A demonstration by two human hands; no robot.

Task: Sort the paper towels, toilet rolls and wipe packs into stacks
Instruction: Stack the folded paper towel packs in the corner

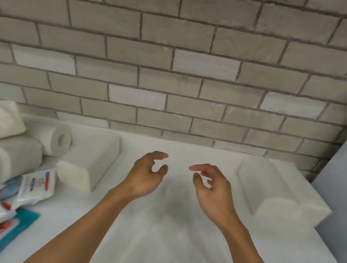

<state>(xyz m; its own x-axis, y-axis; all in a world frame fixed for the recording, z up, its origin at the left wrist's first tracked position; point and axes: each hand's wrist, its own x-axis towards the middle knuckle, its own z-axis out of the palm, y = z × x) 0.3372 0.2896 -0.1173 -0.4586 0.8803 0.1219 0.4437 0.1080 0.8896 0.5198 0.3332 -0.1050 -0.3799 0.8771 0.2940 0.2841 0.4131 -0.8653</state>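
Towel stacks (pixel 87 160) flanking hands (pixel 148 172)

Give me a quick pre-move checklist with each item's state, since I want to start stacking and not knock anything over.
1. Both hands free: ok. The left hand and right hand hover open with no grip on anything.
2. Space between the hands on the table: ok.
3. Folded paper towel block on the right set apart: ok.
4. Folded paper towel block on the left reachable: ok, though a roll lies close beside it.
5. Wipe packs stacked: not ok, they overlap loosely at the left edge.
6. Count of rolls at far left: cannot tell, the picture cuts them off.
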